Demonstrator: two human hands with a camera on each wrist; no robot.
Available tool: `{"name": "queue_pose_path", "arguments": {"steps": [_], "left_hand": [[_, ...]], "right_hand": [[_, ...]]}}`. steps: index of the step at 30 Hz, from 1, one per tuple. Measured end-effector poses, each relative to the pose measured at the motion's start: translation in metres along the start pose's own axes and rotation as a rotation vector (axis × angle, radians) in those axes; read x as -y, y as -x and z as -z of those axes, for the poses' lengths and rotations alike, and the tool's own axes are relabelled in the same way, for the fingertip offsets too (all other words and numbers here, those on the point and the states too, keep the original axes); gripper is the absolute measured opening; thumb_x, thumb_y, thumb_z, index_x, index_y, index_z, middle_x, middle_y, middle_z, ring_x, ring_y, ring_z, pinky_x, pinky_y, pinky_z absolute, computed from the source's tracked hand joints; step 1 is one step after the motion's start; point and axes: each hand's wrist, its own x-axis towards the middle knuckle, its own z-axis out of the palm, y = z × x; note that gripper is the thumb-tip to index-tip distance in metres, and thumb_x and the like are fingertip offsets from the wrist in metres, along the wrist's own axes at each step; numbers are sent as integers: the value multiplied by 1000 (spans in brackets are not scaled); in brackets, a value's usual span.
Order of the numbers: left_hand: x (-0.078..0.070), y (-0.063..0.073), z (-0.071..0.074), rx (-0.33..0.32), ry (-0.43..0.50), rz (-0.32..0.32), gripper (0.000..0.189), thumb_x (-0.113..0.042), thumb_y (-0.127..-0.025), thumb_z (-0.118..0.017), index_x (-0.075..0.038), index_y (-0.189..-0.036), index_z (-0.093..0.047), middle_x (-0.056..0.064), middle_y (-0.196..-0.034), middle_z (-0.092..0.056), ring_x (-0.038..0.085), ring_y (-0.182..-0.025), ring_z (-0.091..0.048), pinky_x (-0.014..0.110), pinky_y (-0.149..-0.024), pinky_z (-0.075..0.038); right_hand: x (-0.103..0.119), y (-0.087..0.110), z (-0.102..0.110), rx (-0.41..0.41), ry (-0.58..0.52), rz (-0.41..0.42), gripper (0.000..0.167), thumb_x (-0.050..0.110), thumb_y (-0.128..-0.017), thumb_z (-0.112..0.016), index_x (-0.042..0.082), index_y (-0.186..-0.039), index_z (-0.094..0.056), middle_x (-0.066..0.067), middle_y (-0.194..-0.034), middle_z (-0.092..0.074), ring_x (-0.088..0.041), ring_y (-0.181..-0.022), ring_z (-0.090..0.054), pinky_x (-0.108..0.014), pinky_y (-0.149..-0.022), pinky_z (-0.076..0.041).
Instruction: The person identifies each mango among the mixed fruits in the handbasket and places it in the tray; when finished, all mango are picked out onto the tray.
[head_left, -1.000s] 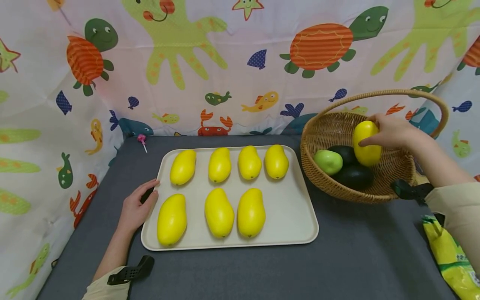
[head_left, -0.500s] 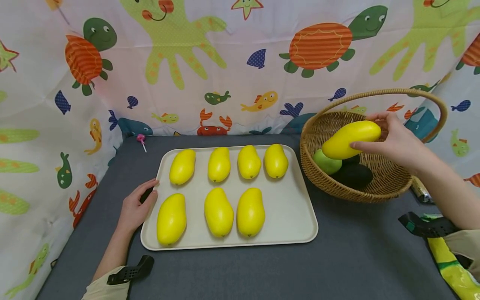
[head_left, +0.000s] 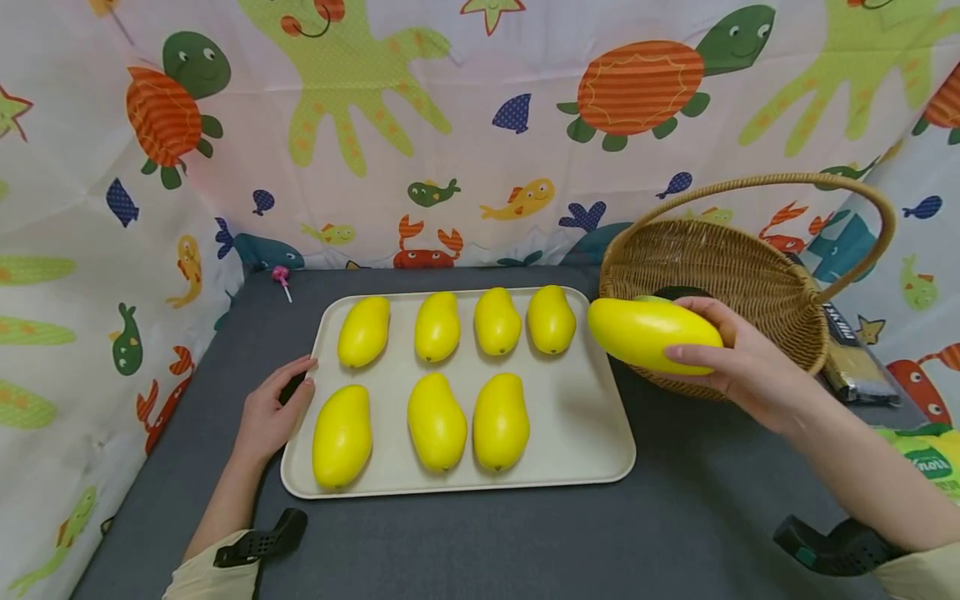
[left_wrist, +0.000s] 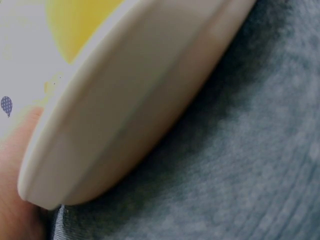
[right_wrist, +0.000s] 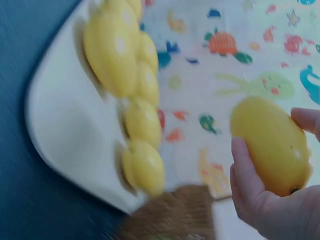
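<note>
My right hand (head_left: 750,367) grips a yellow mango (head_left: 645,333) between thumb and fingers, lifted in front of the wicker basket (head_left: 780,292) and overlapping the tray's right edge in the head view. In the right wrist view the same mango (right_wrist: 270,145) lies between thumb and fingers. Several more yellow mangoes (head_left: 437,421) lie in two rows on the cream tray (head_left: 577,442), four across the back row. At the tray's left rim, my left hand (head_left: 273,412) rests with its fingertips against the edge. The left wrist view shows the tray's side (left_wrist: 115,100) close up.
A dark fruit (head_left: 682,292) shows in the basket, mostly hidden behind the held mango. Right of the basket lie a flat package (head_left: 862,367) and a yellow-green bag (head_left: 930,458). A pink lollipop (head_left: 282,279) lies at the back left. A patterned curtain (head_left: 465,125) hangs behind.
My right hand has lifted the mango out of the basket, turned it sideways and brought it left and nearer, toward the tray's right edge. My left hand stays at the tray.
</note>
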Motion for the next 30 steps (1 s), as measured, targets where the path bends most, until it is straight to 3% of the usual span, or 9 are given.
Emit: {"name": "queue_pose_path", "arguments": {"steps": [6,13,17,25,30], "left_hand": [[0,-1,-1,1,-4,6,40,-27,-100,-55,-8,-135,-58,14,-142,-51,37,-134,-41,60,-106,-30],[1,-1,-1,-5,-2,-7,39,-26,-101,-55,-7,-135,-58,16,-141,-51,39,-133,-42,61,-106,-30],[2,-1,-1,-6,-5,-5,40,-26,-100,-55,-8,-135,-58,16,-141,-52,38,-133,-42,60,-106,-30],[2,-1,-1,-3,-4,-8,40,-25,-100,-55,-7,-135,-58,16,-141,-51,39,-133,-42,61,-106,-30],[1,0,-1,-3,1,-6,40,-25,-100,-55,-7,-136,-58,16,-141,-51,39,-133,-42,61,-106,-30]], "right_hand": [[-24,7,-33,71,-134,-64,53,8,-98,-55,19,-142,-28,-14,-134,-27,-23,-111,-52,-36,-89,-53],[-53,8,-60,34,-79,-136,63,13,-95,-56,15,-151,-28,-15,-133,-33,-27,-111,-45,-35,-90,-48],[-68,8,-71,-4,29,-139,65,15,-93,-59,10,-150,-29,-17,-136,-36,-30,-110,-42,-37,-88,-44],[-89,1,-79,-141,442,-62,67,39,-86,-73,16,-142,-45,-10,-135,-52,-25,-110,-50,-41,-89,-42],[-96,-3,-81,-171,560,-58,70,47,-83,-74,15,-139,-48,-9,-130,-57,-23,-108,-55,-41,-87,-45]]}}
